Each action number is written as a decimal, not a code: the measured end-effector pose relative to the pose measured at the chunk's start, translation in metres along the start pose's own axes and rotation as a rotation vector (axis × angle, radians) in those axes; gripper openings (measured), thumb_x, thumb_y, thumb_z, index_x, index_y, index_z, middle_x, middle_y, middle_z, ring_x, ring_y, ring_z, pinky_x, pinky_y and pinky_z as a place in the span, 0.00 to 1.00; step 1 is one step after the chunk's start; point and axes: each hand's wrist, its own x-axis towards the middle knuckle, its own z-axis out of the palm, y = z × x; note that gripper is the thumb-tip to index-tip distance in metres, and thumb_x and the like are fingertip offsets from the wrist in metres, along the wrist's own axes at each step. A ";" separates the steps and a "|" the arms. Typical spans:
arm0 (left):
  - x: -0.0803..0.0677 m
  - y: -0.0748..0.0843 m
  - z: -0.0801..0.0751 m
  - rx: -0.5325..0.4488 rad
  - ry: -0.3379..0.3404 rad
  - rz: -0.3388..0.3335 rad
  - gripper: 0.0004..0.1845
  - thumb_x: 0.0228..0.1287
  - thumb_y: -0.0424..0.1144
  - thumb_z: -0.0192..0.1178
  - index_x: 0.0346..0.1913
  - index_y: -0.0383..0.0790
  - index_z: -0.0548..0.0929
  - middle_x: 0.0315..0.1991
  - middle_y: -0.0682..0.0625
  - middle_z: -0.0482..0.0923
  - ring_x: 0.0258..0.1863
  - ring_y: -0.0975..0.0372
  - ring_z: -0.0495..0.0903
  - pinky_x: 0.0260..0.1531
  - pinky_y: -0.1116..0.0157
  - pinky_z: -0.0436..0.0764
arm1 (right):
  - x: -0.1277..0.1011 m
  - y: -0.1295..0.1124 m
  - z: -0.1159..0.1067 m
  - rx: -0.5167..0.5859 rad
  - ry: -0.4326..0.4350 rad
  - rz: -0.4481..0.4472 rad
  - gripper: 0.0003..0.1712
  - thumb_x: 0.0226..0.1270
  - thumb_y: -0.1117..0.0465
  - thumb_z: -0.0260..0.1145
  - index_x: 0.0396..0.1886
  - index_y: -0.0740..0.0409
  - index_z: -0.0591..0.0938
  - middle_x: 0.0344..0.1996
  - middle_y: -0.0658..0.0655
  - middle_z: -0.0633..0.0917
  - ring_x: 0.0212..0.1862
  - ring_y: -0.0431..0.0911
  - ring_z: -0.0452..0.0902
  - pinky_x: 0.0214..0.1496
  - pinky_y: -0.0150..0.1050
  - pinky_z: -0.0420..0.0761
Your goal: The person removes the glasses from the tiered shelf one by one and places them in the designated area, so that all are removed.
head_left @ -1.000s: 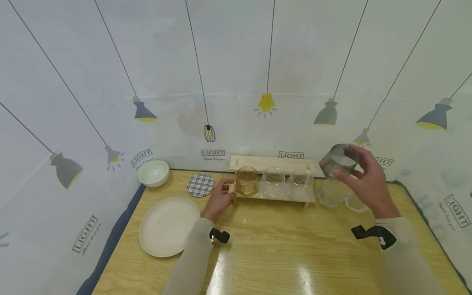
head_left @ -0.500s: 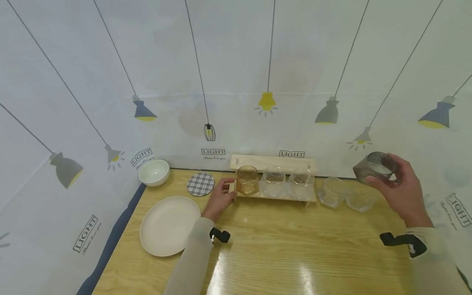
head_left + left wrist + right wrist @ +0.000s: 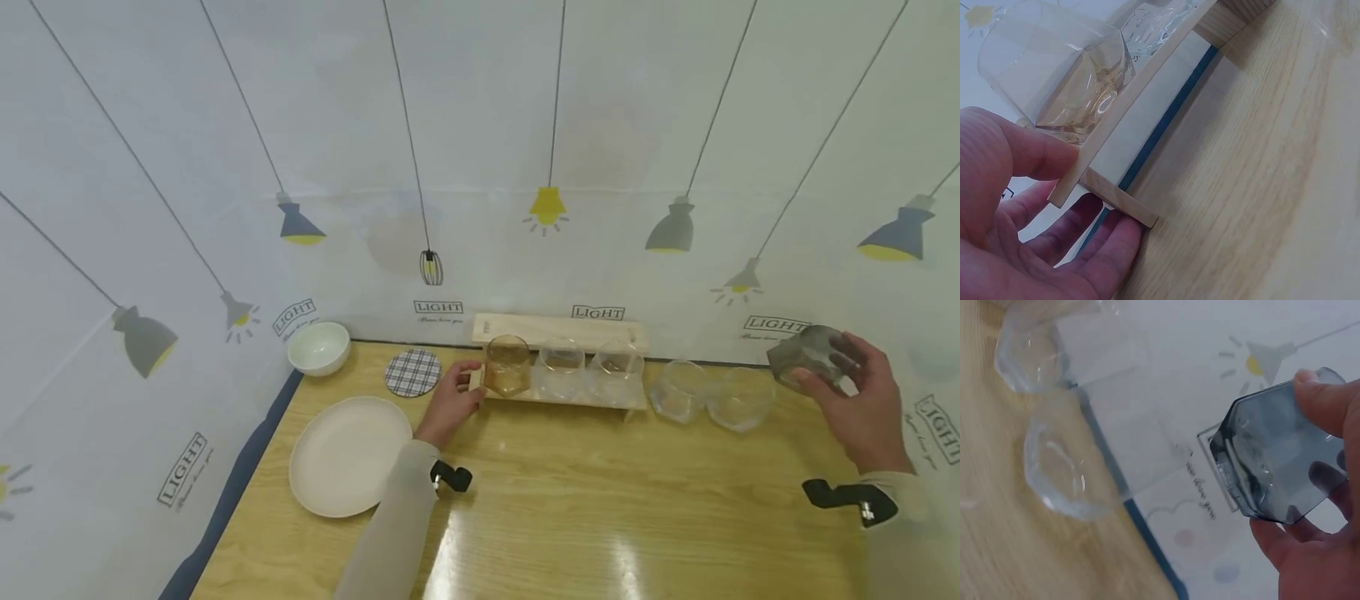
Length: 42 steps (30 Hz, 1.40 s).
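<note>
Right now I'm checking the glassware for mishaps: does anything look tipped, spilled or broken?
Only the grey glass is off upright: the right hand holds it tilted in the air. Glasses on the wooden rack stand upright. No spill or breakage shows.

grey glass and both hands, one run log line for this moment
right hand: holds grey glass above table | left hand: grips wooden rack end | rack: amber glass, two clear

Three glasses (image 3: 562, 369) on a rack (image 3: 558, 397), plate (image 3: 348, 455) left.
</note>
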 end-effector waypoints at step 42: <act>0.002 0.003 0.000 -0.013 0.009 -0.013 0.25 0.71 0.30 0.65 0.69 0.42 0.77 0.60 0.35 0.79 0.46 0.58 0.79 0.37 0.67 0.80 | -0.022 0.081 0.005 -0.075 -0.195 0.175 0.55 0.79 0.45 0.64 0.88 0.56 0.41 0.86 0.68 0.46 0.86 0.62 0.41 0.85 0.36 0.52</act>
